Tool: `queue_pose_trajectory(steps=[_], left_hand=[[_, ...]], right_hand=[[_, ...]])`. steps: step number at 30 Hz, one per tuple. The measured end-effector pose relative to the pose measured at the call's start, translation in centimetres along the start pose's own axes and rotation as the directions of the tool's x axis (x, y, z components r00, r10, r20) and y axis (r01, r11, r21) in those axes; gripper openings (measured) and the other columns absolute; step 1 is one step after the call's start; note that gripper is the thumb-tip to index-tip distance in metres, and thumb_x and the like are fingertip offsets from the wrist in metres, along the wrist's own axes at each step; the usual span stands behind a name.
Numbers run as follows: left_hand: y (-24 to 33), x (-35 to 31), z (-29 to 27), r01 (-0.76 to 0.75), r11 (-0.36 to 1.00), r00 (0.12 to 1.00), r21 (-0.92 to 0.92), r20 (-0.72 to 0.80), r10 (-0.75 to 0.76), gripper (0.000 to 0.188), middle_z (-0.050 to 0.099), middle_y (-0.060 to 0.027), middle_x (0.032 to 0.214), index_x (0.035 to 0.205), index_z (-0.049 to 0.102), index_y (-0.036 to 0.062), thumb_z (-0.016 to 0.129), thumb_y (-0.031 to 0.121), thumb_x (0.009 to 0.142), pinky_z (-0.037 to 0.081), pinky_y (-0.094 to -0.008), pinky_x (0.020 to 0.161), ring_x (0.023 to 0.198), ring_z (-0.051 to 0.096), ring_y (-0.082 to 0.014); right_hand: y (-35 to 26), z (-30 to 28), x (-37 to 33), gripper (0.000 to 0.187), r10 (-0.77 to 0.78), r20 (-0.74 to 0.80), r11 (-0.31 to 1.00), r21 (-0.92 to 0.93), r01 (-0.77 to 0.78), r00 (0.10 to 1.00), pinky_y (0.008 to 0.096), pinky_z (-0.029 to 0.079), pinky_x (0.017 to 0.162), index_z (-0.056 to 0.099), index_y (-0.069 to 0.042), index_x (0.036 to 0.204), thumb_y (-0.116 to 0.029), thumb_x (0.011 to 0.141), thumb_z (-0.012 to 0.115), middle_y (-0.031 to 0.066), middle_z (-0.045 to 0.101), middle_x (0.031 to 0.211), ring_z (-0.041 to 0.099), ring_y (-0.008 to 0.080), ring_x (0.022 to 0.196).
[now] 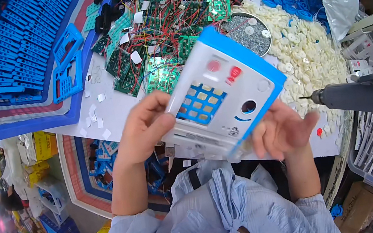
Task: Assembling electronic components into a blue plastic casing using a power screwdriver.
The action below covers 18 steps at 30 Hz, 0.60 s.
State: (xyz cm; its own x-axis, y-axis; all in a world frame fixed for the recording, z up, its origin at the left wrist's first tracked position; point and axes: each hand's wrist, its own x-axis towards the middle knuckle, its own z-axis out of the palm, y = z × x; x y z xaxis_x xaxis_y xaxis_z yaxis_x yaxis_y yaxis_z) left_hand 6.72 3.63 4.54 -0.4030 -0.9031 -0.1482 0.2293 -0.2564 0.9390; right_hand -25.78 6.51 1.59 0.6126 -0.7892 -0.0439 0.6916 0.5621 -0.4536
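The person holds a white-and-blue panel [222,92] up in front of the chest, tilted, with both hands. The left hand [141,129] grips its left edge, thumb on the front face beside the blue keypad grid and fingers curled behind. The right hand [281,131] supports the lower right corner from below, palm up and fingers loosely spread, so that the panel rests on it more than being pinched.

The panel's face already carries a good deal: the blue keypad frame with pale keys in it, a red button and a round pinkish one above, and a dark round hole at lower right (whether that hole awaits a part cannot be told). The blue rim runs along the top and right sides. Judging from this, the front appears largely fitted; its back side is hidden, so the state of any wiring or board there is unknown.

Beyond the panel, the tabletop [111,110] holds a heap of green circuit boards [155,47] with red wires, a metal bowl of small screws [247,33], and a spread of white round parts [306,49]. A power screwdriver [365,94] juts in from the right, untouched by either hand. Blue frames [67,69] lie at upper left. The stock lying about suggests many units remain to be made.
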Motion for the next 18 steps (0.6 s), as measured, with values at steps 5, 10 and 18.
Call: queue_pose_trajectory(steps=[5, 10, 18], left_hand=[[-2.1, -1.8, 0.6, 0.337, 0.923, 0.94, -0.186, 0.018, -0.34, 0.04, 0.069, -0.0038, 0.104, 0.135, 0.054, -0.0001, 0.061, 0.023, 0.103, 0.055, -0.0279, 0.079, 0.088, 0.067, -0.0094], [-1.9, -2.0, 0.0, 0.366, 0.877, 0.93, -0.31, 0.158, -0.333, 0.055, 0.07, -0.0099, 0.119, 0.145, 0.048, -0.0011, 0.065, 0.029, 0.101, 0.061, -0.0366, 0.084, 0.099, 0.072, -0.0178], [-4.1, -2.1, -0.4, 0.321, 0.821, 0.947, -0.472, 0.145, -0.288, 0.07, 0.068, -0.0141, 0.127, 0.143, 0.05, -0.0011, 0.081, 0.028, 0.088, 0.058, -0.0425, 0.093, 0.113, 0.069, -0.024]], right_hand=[[-1.3, 2.8, 1.2, 0.042, -0.137, -0.382, 0.817, -0.565, -0.114, 0.914, 0.0185, 0.043, 0.044, 0.06, 0.003, 0.126, -0.007, 0.088, 0.076, 0.0059, 0.073, 0.089, 0.059, 0.0038, 0.054], [-1.6, 2.5, 1.8, 0.037, -0.05, -0.344, 0.813, -0.559, -0.162, 0.938, 0.019, 0.045, 0.048, 0.063, 0.001, 0.123, -0.017, 0.093, 0.073, 0.0068, 0.074, 0.092, 0.062, 0.005, 0.06], [1.3, 3.7, 2.3, 0.064, -0.207, -0.294, 0.89, -0.452, 0.055, 0.933, 0.0286, 0.057, 0.088, 0.045, 0.003, 0.146, -0.006, 0.091, 0.075, 0.011, 0.07, 0.115, 0.068, 0.0137, 0.102]])
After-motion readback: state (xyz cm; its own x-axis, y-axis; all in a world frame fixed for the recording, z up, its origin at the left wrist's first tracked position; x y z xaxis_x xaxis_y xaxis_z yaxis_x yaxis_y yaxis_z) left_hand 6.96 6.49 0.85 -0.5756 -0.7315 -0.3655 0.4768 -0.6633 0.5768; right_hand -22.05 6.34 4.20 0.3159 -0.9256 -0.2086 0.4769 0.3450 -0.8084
